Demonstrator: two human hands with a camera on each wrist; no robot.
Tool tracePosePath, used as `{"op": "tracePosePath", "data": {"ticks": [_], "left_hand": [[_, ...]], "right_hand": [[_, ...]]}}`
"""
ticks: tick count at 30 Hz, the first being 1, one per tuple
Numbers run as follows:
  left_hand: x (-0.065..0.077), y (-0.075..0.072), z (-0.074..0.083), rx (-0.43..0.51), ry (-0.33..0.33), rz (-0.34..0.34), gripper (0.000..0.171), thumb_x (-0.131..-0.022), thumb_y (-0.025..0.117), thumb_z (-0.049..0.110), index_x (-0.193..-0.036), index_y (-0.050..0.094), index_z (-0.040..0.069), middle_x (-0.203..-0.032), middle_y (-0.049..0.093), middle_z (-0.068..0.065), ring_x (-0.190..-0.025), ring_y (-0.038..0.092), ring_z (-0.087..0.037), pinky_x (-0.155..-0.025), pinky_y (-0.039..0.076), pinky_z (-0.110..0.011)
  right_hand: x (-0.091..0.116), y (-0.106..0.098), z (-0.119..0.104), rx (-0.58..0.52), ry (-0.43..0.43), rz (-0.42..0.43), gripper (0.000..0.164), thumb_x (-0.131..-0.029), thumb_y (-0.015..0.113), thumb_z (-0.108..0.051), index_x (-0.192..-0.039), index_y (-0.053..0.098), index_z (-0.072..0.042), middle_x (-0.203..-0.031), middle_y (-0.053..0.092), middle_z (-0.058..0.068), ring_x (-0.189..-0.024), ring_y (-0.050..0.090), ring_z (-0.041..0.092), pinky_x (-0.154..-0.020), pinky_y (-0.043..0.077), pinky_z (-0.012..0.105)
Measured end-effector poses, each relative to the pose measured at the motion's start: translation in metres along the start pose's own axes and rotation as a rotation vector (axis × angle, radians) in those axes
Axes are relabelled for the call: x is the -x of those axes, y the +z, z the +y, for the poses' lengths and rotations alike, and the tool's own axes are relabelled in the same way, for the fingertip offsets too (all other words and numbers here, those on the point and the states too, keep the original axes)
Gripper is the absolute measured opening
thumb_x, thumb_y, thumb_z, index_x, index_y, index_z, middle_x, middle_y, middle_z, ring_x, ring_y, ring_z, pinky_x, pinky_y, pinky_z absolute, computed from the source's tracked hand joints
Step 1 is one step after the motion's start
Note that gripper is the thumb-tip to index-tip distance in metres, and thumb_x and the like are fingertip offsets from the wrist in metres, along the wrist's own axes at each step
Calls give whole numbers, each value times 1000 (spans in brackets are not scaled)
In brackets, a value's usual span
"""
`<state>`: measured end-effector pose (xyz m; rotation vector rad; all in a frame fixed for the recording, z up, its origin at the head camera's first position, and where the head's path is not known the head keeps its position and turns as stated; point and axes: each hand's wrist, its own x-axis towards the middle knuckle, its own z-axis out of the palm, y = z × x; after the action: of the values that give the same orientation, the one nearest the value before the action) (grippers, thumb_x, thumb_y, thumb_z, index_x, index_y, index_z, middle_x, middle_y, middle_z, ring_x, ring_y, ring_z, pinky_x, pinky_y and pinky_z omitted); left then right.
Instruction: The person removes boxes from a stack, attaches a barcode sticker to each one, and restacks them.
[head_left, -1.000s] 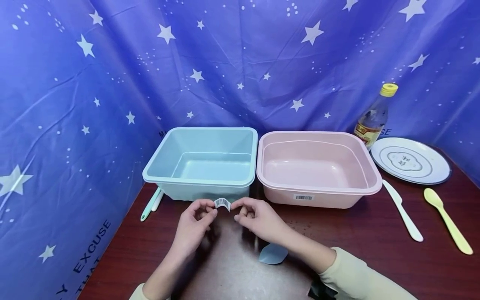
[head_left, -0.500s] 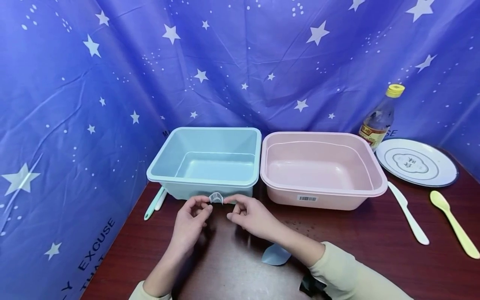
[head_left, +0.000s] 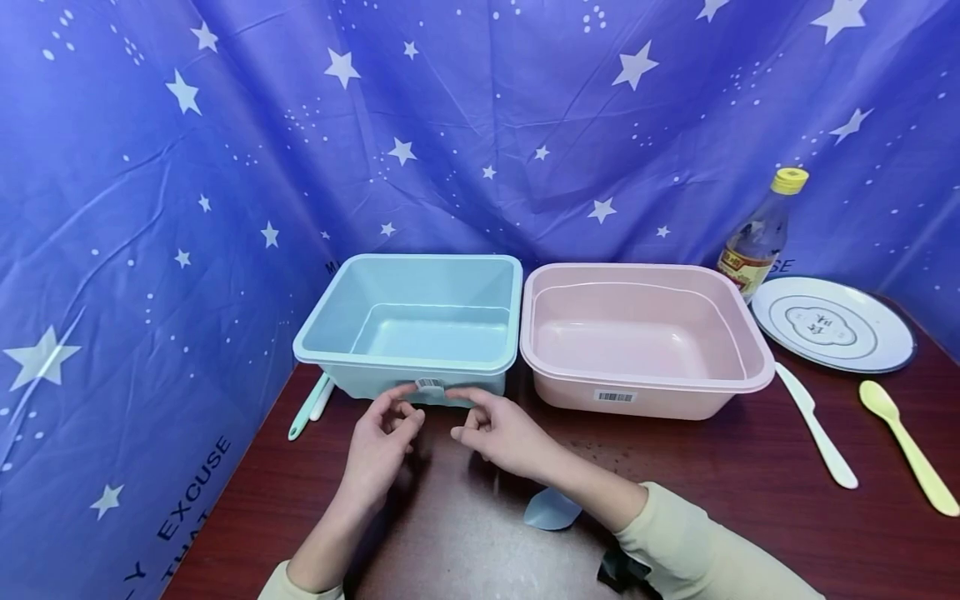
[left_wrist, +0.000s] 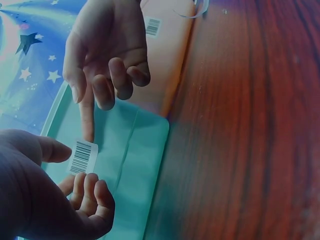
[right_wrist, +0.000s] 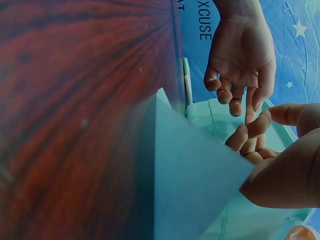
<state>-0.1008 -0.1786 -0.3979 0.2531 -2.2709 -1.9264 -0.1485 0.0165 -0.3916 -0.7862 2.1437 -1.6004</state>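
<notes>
A white barcode sticker [head_left: 430, 385] lies against the front wall of the light blue basin [head_left: 408, 365]. My left hand [head_left: 382, 450] has its index fingertip at the sticker's left edge, thumb held apart from it. From the other side my right hand [head_left: 513, 437] points a straight index finger onto the sticker's right edge. In the left wrist view the sticker [left_wrist: 81, 157] looks nearly flat between the two index fingers, and the remaining fingers are bent and hold nothing. The right wrist view hides the sticker behind the fingers.
A pink basin [head_left: 615, 385] with its own barcode label stands to the right. Beyond it are a bottle [head_left: 753, 237], a plate [head_left: 877, 333], a white knife [head_left: 817, 425] and a yellow spoon [head_left: 907, 446]. Blue-grey paper [head_left: 552, 510] lies beneath my right forearm.
The sticker was bent in an arch between my fingers; it has moved onto the blue basin's wall and flattened. My left thumb and index finger have parted. The head view shifted slightly.
</notes>
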Motion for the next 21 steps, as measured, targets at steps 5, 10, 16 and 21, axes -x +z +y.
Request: {"op": "tracePosePath", "data": {"ticks": [5, 10, 16, 21], "left_hand": [[0, 0, 0, -19, 9, 12, 39, -96, 66, 4, -134, 61, 7, -96, 57, -7, -69, 51, -12, -60, 48, -24], [1, 0, 0, -17, 10, 18, 38, -96, 65, 2, -133, 61, 7, -94, 57, -7, -69, 51, -13, -60, 47, -23], [0, 0, -3, -12, 17, -3, 35, -95, 64, 0, -129, 62, 6, -95, 58, -7, -70, 52, -14, -61, 47, -24], [1, 0, -4, -38, 10, -58, 42, -95, 63, 0, -134, 61, 13, -95, 59, -8, -71, 52, -20, -62, 47, -25]], "right_hand": [[1, 0, 0, 20, 6, 13, 53, -95, 66, -11, -144, 50, 1, -67, 55, -4, -52, 48, 9, -53, 43, 24], [3, 1, 0, 34, 34, 18, 54, -96, 66, -14, -143, 48, 5, -65, 55, -5, -51, 48, 8, -55, 43, 24], [4, 1, -1, 2, 9, -3, 52, -96, 65, -9, -144, 49, -1, -65, 55, 0, -52, 49, 10, -54, 44, 25], [7, -1, 0, -3, 10, -19, 60, -96, 66, -10, -151, 42, -7, -68, 61, 9, -54, 54, 15, -54, 47, 26]]}}
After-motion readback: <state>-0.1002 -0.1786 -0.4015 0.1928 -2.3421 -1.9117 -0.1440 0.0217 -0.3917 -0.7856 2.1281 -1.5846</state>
